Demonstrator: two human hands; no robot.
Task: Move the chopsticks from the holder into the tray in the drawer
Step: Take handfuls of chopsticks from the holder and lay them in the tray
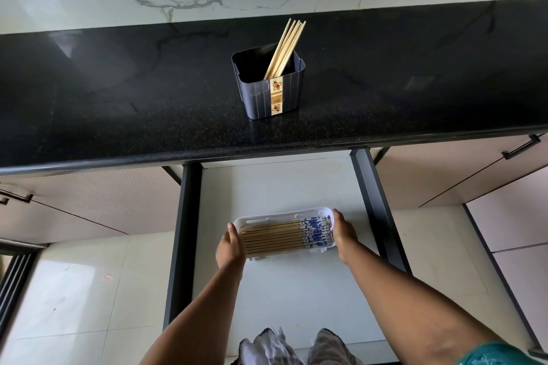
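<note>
A dark ribbed holder stands on the black countertop, with several plain wooden chopsticks leaning up and to the right out of it. Below, in the open drawer, lies a white tray filled with a row of chopsticks whose right ends carry a blue and white pattern. My left hand grips the tray's left end. My right hand grips its right end. Both hands cover the tray's short edges.
The black speckled countertop overhangs the drawer's back. Dark drawer rails run along both sides. Closed cabinet fronts with dark handles flank the drawer. My legs show at the bottom edge over a pale tiled floor.
</note>
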